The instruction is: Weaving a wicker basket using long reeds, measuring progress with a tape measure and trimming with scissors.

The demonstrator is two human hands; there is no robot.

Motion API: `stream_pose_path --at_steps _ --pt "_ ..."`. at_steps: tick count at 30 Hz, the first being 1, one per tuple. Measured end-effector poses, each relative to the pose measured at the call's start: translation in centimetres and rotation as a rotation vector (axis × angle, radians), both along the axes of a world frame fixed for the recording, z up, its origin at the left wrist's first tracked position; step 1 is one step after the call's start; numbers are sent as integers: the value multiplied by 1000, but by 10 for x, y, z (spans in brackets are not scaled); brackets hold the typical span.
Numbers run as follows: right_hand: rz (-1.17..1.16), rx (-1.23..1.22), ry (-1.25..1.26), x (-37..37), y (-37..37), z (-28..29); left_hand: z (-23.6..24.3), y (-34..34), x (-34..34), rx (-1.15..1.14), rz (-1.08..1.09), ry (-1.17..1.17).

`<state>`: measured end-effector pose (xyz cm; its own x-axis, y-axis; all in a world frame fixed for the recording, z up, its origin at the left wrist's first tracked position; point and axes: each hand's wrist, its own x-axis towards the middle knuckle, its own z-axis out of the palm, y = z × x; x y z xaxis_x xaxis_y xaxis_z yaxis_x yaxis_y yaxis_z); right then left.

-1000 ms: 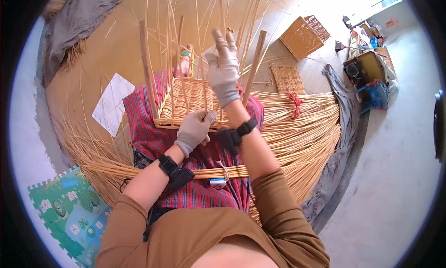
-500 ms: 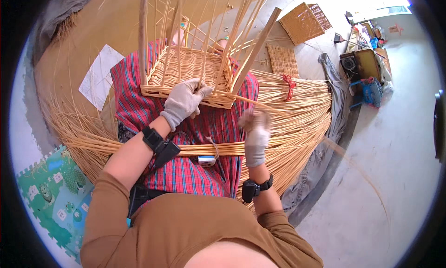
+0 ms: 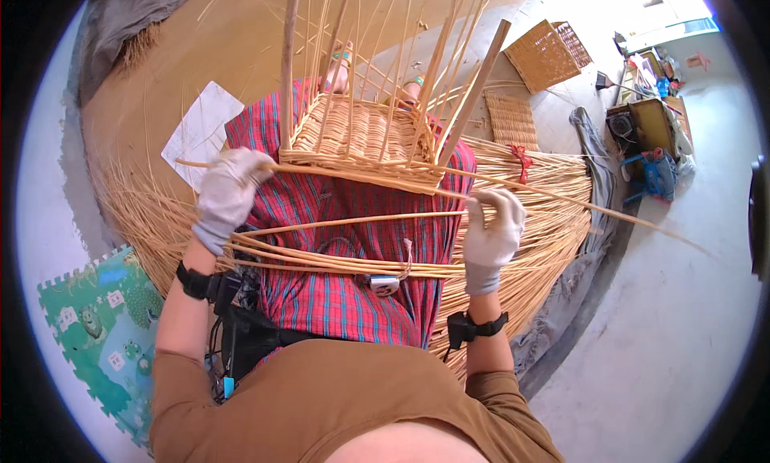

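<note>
A half-woven wicker basket [image 3: 361,130] rests on the red plaid cloth [image 3: 345,310] over my lap, its tall stakes standing up on the far side and corners. A willow rod [image 3: 321,171] stretches across the basket's near edge. My gloved left hand [image 3: 231,186] is closed round it near its left end, which sticks out past the fingers. On the other side, my gloved right hand [image 3: 493,230] has curled fingers pinching the rod's right end. Another long thin rod [image 3: 561,195] trails from the basket's right corner out over the floor.
A fan of loose rods [image 3: 545,214], tied with a red ribbon [image 3: 521,163], lies to my right. More rods cross my lap beside a small white device [image 3: 382,284]. Woven panels [image 3: 548,56], a blue stool [image 3: 654,176], white paper [image 3: 202,134] and a green mat [image 3: 100,326] surround me.
My left hand has left the basket's near edge and moved left onto a rod. The right hand, blurred before, has moved right and holds the rod's other end. The rod now spans between them.
</note>
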<state>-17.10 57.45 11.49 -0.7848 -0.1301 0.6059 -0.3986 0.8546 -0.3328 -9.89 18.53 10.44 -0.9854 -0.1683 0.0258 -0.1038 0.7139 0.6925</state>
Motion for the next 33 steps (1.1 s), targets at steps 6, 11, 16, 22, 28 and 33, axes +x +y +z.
stream_pose_path --at_steps 6,11,16,22,28,33 --pt "725 -931 -985 26 -75 7 6 70 -20 102 -522 215" --pt "310 -1233 -533 -10 -36 12 7 43 -38 -106 -94 239" --pt "153 -1316 -519 -17 11 0 -22 36 -55 -241 -83 -53" --pt "152 -1570 -701 7 8 -31 -51 32 -48 81 -28 50" --pt "148 -1571 -787 -12 5 -68 -36 37 -46 54 -45 -16" --pt "125 -1537 -788 -20 -1 -65 -35 83 -68 626 107 -161"
